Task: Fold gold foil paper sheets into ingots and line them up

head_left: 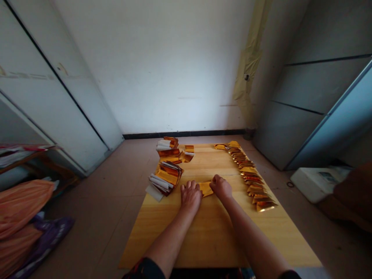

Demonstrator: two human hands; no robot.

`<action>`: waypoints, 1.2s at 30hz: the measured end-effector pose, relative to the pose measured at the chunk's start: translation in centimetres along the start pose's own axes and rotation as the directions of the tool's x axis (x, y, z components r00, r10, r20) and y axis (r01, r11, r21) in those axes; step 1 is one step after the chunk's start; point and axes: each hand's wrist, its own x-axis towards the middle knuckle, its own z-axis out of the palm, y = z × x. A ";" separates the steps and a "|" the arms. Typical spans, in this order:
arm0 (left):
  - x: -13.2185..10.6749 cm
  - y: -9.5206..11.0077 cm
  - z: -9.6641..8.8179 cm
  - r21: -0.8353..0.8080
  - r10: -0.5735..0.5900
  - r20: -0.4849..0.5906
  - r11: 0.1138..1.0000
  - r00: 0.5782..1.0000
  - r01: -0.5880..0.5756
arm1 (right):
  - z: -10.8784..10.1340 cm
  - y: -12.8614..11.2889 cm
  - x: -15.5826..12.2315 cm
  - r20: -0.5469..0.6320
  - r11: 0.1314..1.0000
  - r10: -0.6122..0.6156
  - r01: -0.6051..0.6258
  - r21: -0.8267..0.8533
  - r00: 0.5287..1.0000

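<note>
A small sheet of gold foil paper (206, 188) lies on the wooden board (209, 232) between my hands. My left hand (190, 195) rests on its left edge with the fingers curled down. My right hand (221, 187) presses on its right edge, fingers bent together. Both hands grip or pinch the paper against the board. A fanned stack of gold and white sheets (165, 179) lies just left of my left hand. A row of folded gold pieces (251, 176) runs along the board's right side, close to my right hand.
More gold paper stacks (169, 149) sit at the board's far end. A white cabinet (58, 104) stands left, grey cabinets (314, 93) right. Orange and purple bags (26, 217) lie at lower left, a white box (316, 182) on the floor at right.
</note>
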 end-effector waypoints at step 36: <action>-1.0 -1.5 -0.2 -0.079 0.064 -0.041 0.995 0.997 -0.067 | 1.1 -0.7 -0.7 -0.133 0.921 -0.387 0.375 -0.106 0.912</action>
